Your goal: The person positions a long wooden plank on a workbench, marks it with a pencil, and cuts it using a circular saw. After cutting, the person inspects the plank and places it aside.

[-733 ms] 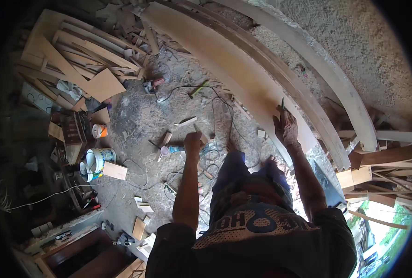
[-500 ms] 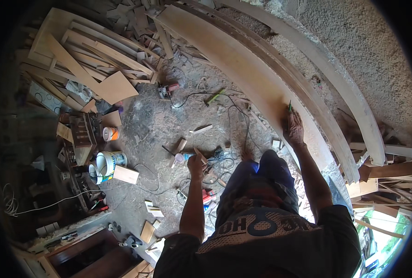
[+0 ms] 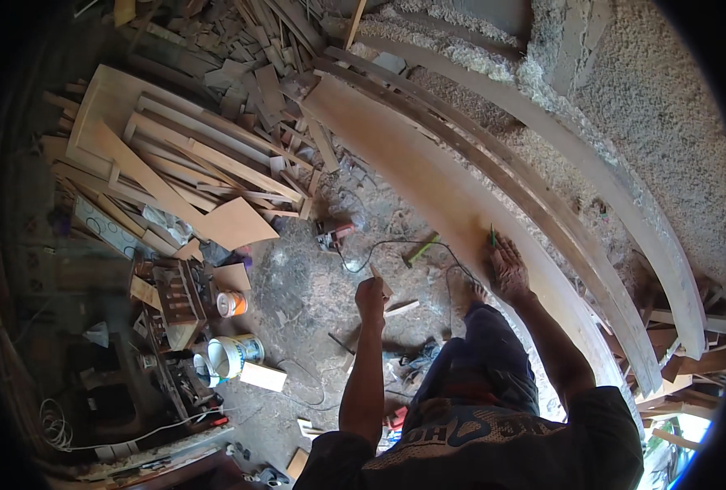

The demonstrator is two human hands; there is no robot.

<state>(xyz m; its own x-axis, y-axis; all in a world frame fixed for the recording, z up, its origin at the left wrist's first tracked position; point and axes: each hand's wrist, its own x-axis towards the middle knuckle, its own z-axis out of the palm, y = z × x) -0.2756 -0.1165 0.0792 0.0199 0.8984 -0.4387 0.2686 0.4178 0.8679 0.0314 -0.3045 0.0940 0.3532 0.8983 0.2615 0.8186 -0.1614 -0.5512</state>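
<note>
A long, wide wooden board (image 3: pixel 416 175) runs from the far middle toward the near right. My right hand (image 3: pixel 510 276) lies on its surface, fingers stretched along the wood. A thin green pencil-like stick (image 3: pixel 493 234) is held among those fingers, its tip poking out past them. My left hand (image 3: pixel 370 300) is raised over the floor to the left of the board, closed around a small flat piece of wood (image 3: pixel 381 282). Only part of that piece shows above the fist.
Narrower beams (image 3: pixel 542 188) lie alongside the board by a rough wall. Stacked panels and offcuts (image 3: pixel 207 155) fill the far left. A red power tool (image 3: pixel 334 235) with a cord and a green-handled hammer-like tool (image 3: pixel 420 251) lie on the floor. Buckets (image 3: pixel 236 355) stand at left.
My body and view have moved forward along the board. My right hand has slid farther up the board with the green stick. The left hand has also moved forward with the wood piece.
</note>
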